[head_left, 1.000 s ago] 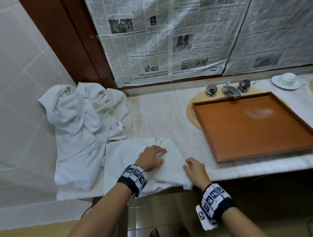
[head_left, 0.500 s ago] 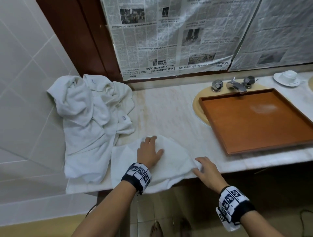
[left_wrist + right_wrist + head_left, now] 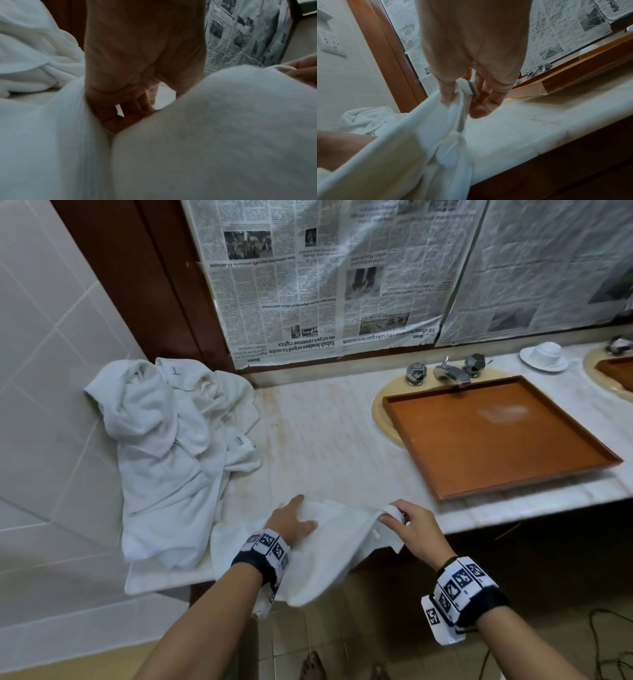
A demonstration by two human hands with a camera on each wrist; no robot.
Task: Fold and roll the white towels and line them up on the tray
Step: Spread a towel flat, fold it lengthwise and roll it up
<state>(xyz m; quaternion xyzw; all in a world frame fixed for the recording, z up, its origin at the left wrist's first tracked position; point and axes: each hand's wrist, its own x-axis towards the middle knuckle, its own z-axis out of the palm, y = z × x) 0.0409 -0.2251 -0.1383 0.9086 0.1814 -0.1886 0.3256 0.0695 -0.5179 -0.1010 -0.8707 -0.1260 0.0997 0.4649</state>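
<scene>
White towel (image 3: 329,546) lies at the bench (image 3: 329,440) front edge, partly hanging over. We see the left hand (image 3: 291,523) flat on it, fingers relaxed. Right hand (image 3: 411,525) pinches its raised corner between thumb and fingers. Wooden tray (image 3: 442,474) sits over the sink, well right; towel pile (image 3: 171,446) left.

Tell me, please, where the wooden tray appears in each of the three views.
Head: wooden tray at centre right, lying over the sink.
Left wrist: not in it.
Right wrist: only its side wall, at the right edge.
Shared landmark: the newspaper on the back wall.
</scene>
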